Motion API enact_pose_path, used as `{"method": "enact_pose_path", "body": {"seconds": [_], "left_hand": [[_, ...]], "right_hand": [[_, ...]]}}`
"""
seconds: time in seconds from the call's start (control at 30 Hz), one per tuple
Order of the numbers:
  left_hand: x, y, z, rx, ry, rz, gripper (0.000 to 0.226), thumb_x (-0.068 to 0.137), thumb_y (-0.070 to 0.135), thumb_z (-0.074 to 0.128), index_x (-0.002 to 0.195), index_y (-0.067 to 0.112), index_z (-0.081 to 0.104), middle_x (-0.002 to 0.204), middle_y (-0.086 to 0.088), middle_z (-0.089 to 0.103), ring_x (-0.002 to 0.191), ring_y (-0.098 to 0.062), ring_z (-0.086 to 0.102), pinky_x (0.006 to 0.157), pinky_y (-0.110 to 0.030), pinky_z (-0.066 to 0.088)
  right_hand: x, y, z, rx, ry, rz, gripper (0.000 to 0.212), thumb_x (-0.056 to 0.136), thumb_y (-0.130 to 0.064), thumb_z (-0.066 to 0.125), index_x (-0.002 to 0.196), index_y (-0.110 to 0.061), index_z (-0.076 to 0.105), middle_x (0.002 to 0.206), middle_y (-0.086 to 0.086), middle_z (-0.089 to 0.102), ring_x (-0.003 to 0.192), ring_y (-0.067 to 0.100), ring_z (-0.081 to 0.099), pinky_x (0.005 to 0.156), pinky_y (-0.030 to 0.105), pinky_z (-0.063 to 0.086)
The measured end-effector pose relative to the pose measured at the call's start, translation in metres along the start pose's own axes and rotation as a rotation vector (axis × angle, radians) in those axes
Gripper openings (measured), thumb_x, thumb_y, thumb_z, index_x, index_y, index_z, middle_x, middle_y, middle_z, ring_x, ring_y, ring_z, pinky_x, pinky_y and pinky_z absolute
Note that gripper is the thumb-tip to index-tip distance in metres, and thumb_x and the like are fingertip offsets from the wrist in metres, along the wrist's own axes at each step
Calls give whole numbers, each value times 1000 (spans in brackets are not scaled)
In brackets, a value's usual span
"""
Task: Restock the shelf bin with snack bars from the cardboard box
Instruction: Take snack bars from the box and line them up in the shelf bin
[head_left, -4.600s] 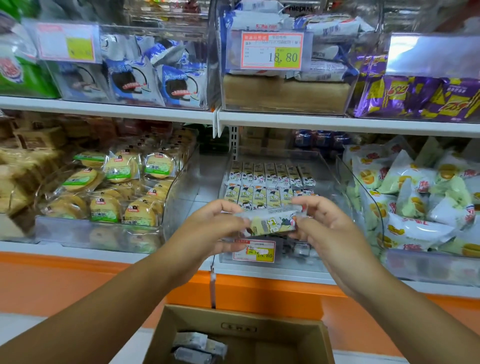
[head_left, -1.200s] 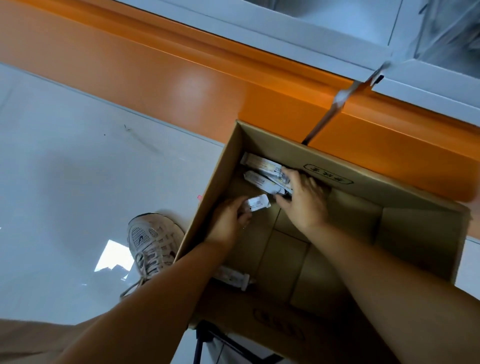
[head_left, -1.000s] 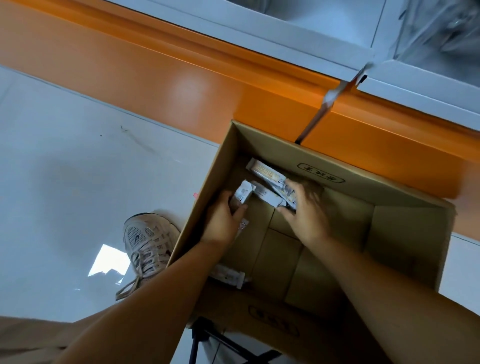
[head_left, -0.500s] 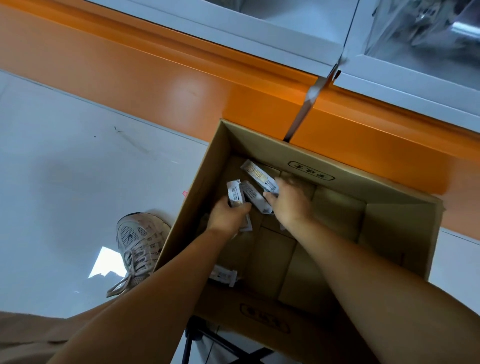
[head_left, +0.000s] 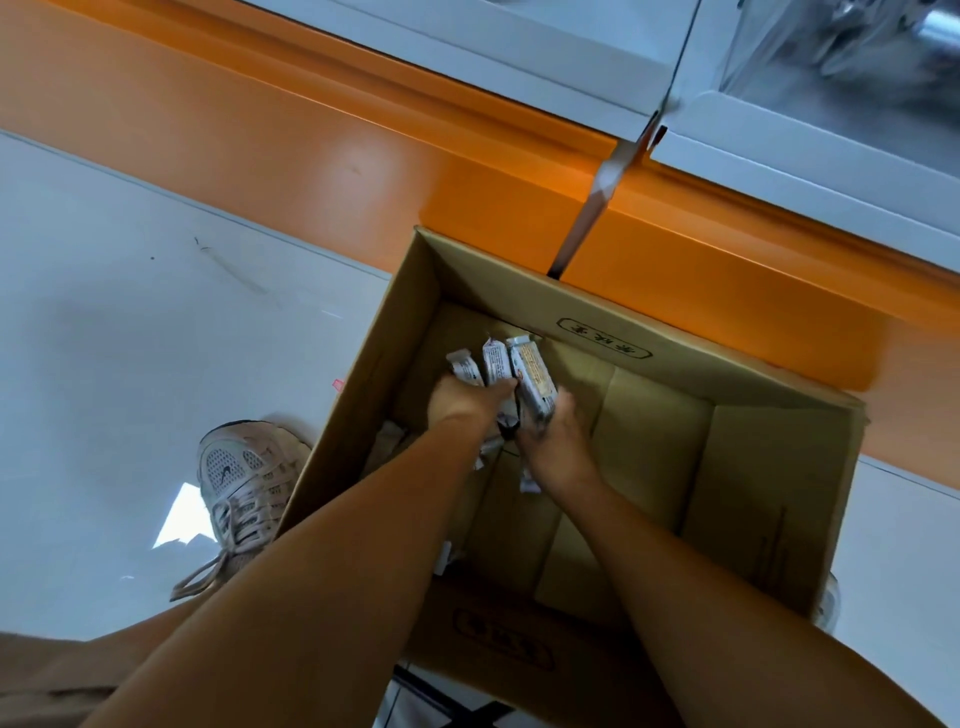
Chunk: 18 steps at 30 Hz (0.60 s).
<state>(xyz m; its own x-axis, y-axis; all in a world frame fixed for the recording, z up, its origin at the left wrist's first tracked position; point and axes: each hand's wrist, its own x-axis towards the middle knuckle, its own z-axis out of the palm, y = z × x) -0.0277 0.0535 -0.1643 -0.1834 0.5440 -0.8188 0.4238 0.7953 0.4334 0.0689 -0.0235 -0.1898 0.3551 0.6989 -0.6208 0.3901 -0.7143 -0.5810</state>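
View straight down into an open-topped cardboard box (head_left: 374, 374) on a pale, glossy floor (head_left: 130, 338). The box is plain brown corrugated board with four upright walls and sharp, straight rims. Its far wall, at 12 o'clock, stands just beside the smooth orange base panel (head_left: 311, 156) of a shelf unit, and a white shelf edge (head_left: 519, 57) overhangs above that. A thin grey strip (head_left: 597, 192) hangs from the shelf edge down toward the box's far rim.

Both forearms reach in from 6 o'clock. The left hand (head_left: 462, 405) and right hand (head_left: 553, 441) sit close together at about 10 o'clock inside the box, each with its fingers curled round snack bars (head_left: 496, 364). These are slim, oblong, shiny silver-white wrappers with crimped ends, fanned upward toward 12 o'clock. A loose bar (head_left: 444, 558) lies at 7 o'clock, partly hidden by the left forearm.

From the hands toward 3 o'clock, the box floor shows bare folded flaps with straight seams.

Outside the left wall, at 9 o'clock, rests a beige mesh shoe (head_left: 244, 478) with laces.
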Motion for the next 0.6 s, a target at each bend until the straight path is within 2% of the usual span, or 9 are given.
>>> {"method": "enact_pose_path", "body": {"seconds": [0.07,0.13,0.23,0.33,0.4,0.47,0.53,0.6], "left_hand": [[1,1,-3,35,-18,3,38,82,36,77,110,12,71,111,-8,72,100,-25,69,79,-31,52],[0,-2,-5,52,-30,37,35,83,32,77,110,12,69,112,-6,72,101,-24,69,79,-30,51],[-2,-14,-7,48,-48,99,35,82,25,78,112,12,65,110,-5,71,99,-21,68,80,-31,53],[-5,-24,-6,-12,-82,111,36,80,19,79,112,14,64,107,-5,72,95,-21,70,88,-40,58],[-9,-31,-4,-55,-124,91,33,80,16,79,111,14,65,105,-5,73,92,-21,71,88,-42,58],[-14,-36,-4,-107,-162,75,31,81,11,77,109,14,64,104,-8,73,90,-23,72,85,-42,59],[-21,-41,-7,-143,-214,67,32,82,8,76,111,11,64,105,-12,73,90,-26,71,83,-41,59],[-30,-45,-13,-166,-283,49,31,81,8,78,109,7,65,102,-14,74,88,-28,72,79,-39,59]], "right_hand": [[0,2,-3,-76,23,-9,39,86,-27,65,118,-18,45,113,6,58,94,20,60,69,32,53],[-2,5,-7,-116,40,-15,29,87,-23,64,111,-14,51,106,7,61,88,20,61,64,28,48],[-12,4,-15,-30,16,39,21,90,-23,61,105,-14,50,97,6,61,75,13,58,54,25,47],[-23,9,-18,126,-106,139,23,94,-23,58,113,-15,50,94,-1,60,71,4,55,43,14,40],[-31,11,-17,218,-152,188,28,95,-22,57,121,-15,49,107,2,63,78,8,61,48,15,45],[-37,12,-17,263,-154,204,32,95,-19,57,126,-15,51,115,4,64,89,14,63,62,22,49],[-44,14,-19,276,-157,204,34,93,-17,60,126,-15,54,114,4,65,96,17,62,74,27,49],[-51,14,-23,292,-164,193,34,90,-15,63,124,-15,56,110,4,67,94,16,62,75,26,48]]}}
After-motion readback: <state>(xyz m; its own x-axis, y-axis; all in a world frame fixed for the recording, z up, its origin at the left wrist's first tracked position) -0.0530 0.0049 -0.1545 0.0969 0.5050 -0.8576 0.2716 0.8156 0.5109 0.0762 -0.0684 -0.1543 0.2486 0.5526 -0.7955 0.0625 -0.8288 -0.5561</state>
